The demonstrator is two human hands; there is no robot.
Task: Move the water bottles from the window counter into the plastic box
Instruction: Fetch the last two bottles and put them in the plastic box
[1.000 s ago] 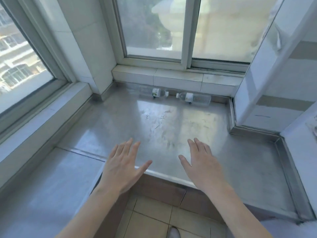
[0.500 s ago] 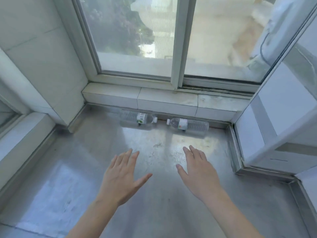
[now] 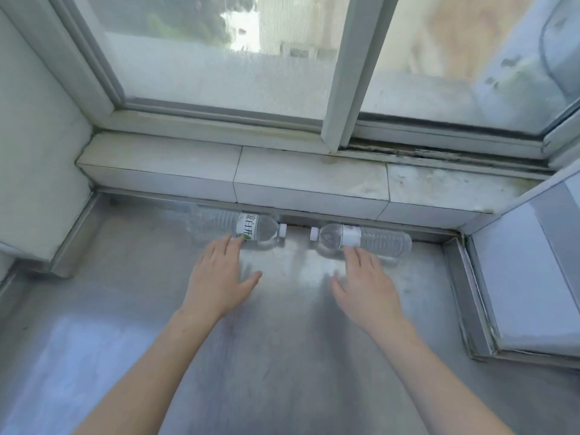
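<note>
Two clear water bottles lie on their sides on the steel window counter point(image 3: 282, 356), against the tiled ledge, their white caps facing each other. The left bottle point(image 3: 232, 228) has a white label with green print; the right bottle point(image 3: 364, 240) has a similar label. My left hand point(image 3: 219, 277) is flat and open, its fingertips just reaching the left bottle's label. My right hand point(image 3: 367, 284) is open too, fingertips at the near side of the right bottle. Neither hand grips anything. The plastic box is out of view.
A tiled ledge point(image 3: 314, 177) and the sliding window frame point(image 3: 342, 89) rise right behind the bottles. A white wall point(image 3: 37, 136) bounds the counter on the left, and a raised white panel point(image 3: 527, 277) with a metal rim bounds it on the right.
Both hands have reached forward across the counter from its near edge to the bottles, and my view has closed in on the window ledge. The bottles have not moved.
</note>
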